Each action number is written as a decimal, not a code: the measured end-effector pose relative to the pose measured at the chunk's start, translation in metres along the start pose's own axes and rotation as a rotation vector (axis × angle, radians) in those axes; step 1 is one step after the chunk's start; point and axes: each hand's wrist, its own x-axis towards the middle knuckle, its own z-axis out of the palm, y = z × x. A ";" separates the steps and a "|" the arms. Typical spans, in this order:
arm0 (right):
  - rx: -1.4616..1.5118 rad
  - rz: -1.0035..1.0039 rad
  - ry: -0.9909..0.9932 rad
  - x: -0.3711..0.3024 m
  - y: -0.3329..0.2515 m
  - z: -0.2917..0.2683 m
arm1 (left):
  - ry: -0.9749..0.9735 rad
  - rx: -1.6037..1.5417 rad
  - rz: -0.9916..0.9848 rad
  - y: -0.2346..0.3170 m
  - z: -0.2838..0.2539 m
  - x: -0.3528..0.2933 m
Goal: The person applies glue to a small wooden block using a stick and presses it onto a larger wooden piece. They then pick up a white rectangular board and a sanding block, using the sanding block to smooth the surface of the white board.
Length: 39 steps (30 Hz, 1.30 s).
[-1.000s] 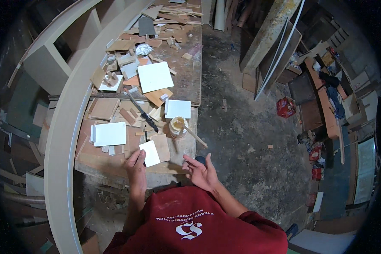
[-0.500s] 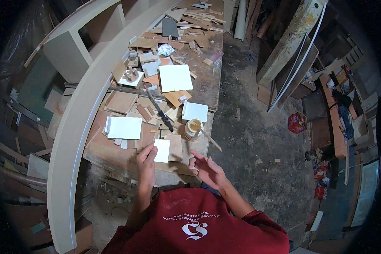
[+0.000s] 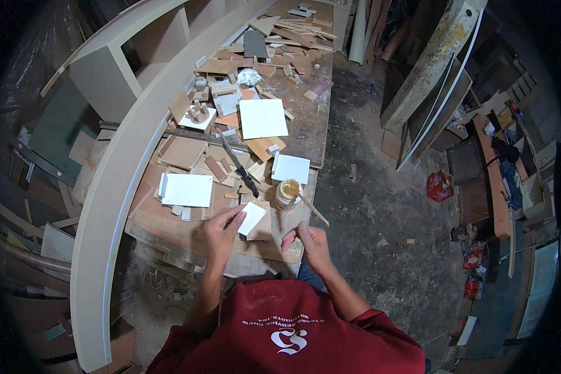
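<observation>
Between the thumb and fingers of my left hand point(image 3: 223, 232) is a small white rectangular panel point(image 3: 252, 218), held tilted above the near end of the workbench. Under it, partly covered, lies a light wooden board point(image 3: 263, 229). My right hand point(image 3: 310, 244) is beside the bench's right edge, its fingers curled in and the thumb against them; whatever they may hold is hidden. Just beyond this hand stands an open jar point(image 3: 287, 196) of yellowish-brown paste, with a wooden stick point(image 3: 316, 211) slanting beside it. A dark-tipped stick point(image 3: 245, 177) lies across wood scraps.
White panels point(image 3: 186, 190) lie on the bench, with a larger white square point(image 3: 263, 118) farther back. Wood offcuts point(image 3: 293, 34) crowd the far end. A long curved panel point(image 3: 100, 243) runs along the left. A red box point(image 3: 440, 186) sits on the floor at right.
My left hand has turned the white panel from upright to tilted, shifting it slightly right. My right hand's fingers, spread before, have curled in.
</observation>
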 end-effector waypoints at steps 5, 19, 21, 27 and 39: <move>-0.323 -0.302 0.194 0.029 -0.024 0.021 | -0.046 0.143 0.153 0.003 -0.001 0.022; -0.815 -0.365 0.084 0.104 -0.015 0.023 | -0.265 0.361 0.156 0.004 -0.004 0.068; -0.834 -0.437 0.151 0.107 -0.004 0.022 | -0.287 0.366 0.170 -0.007 -0.010 0.077; -0.875 -0.436 0.175 0.108 0.032 0.022 | -0.279 0.419 0.240 -0.042 -0.012 0.091; -0.875 -0.345 0.194 0.122 0.087 0.016 | -0.242 0.435 0.246 -0.087 -0.009 0.098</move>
